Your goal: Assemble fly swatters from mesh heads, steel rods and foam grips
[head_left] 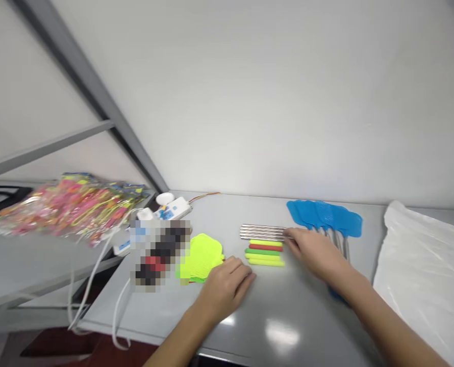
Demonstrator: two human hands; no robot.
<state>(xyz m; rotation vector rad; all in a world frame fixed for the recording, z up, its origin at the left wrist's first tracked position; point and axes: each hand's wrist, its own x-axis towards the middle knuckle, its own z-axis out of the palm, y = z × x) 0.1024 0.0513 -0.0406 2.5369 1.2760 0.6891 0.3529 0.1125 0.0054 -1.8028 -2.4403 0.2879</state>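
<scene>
My left hand (225,290) lies palm down on the grey table, its fingertips at the edge of a stack of neon yellow-green plastic fly swatter heads (202,257). My right hand (314,252) reaches across, with its fingertips at the right ends of a row of steel tube handles (263,232). Just below those tubes lie several foam grips (265,252) in yellow, red and green. Several blue fly swatters (324,216) sit in an overlapping row behind my right hand, their metal handles partly hidden by my wrist. Neither hand visibly grips anything.
A clear bag of multicoloured items (70,209) lies on a lower surface to the left. A white power strip (173,209) and white cables (97,275) are at the table's left edge. A white plastic sheet (426,280) covers the right side.
</scene>
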